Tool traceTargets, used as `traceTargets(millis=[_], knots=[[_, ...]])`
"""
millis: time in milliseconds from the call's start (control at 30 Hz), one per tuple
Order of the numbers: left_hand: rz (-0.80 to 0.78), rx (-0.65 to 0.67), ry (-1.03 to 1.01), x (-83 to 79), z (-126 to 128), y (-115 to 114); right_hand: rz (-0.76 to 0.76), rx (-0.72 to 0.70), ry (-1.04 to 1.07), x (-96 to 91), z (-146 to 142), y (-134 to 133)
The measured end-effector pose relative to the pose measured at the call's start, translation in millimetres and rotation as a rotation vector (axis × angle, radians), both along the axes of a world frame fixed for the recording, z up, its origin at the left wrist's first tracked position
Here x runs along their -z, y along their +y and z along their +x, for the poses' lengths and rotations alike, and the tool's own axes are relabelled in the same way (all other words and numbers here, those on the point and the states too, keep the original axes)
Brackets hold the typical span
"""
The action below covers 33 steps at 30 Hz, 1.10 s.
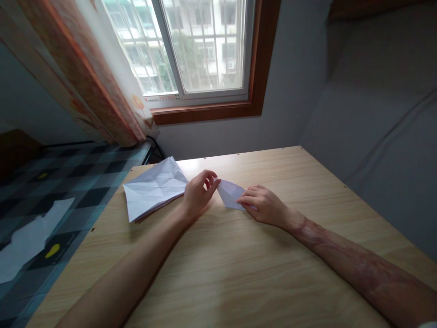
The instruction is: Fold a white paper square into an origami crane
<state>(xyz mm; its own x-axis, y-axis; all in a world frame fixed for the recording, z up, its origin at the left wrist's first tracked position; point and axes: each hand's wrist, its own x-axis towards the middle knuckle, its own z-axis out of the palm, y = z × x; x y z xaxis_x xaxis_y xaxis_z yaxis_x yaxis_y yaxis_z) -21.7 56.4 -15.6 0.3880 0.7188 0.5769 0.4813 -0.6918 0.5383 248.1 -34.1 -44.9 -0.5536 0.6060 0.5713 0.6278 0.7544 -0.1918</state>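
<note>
A small folded sheet of white paper (231,193) is held between my two hands over the wooden table (218,273). My left hand (200,192) pinches its upper left corner between thumb and fingertips. On the paper's right end, my right hand (264,204) has its fingers closed, and they cover that edge. Left of my left hand lies a stack of creased white paper (155,187), its sheets showing fold lines.
A bed with a checked cover (112,166) stands left of the table, with white paper pieces (34,237) on it. Behind are a window (208,50) and a patterned curtain (85,68). A wall (382,136) borders the right side.
</note>
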Motion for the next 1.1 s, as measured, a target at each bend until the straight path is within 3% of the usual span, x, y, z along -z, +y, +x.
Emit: traceTargets(millis=[200,367,600,800,1100], knots=[[0.199,0.148,0.185,8.8,-2.5,0.0,0.011,-0.01,0.008,0.1,0.1,-0.2],[0.174,0.235,0.343,14.3,-1.5,1.8,-0.04,0.002,0.083,-1.2,-1.7,-3.8],[0.168,0.278,0.365,15.2,0.3,2.0,-0.139,0.084,0.245,-0.4,-1.2,-2.1],[0.262,0.173,0.425,13.7,1.9,-3.9,-0.172,0.026,0.135,-6.0,-2.6,-3.4],[0.17,0.285,0.4,13.7,3.8,-4.3,-0.192,0.003,0.066,-9.7,-1.4,-4.6]])
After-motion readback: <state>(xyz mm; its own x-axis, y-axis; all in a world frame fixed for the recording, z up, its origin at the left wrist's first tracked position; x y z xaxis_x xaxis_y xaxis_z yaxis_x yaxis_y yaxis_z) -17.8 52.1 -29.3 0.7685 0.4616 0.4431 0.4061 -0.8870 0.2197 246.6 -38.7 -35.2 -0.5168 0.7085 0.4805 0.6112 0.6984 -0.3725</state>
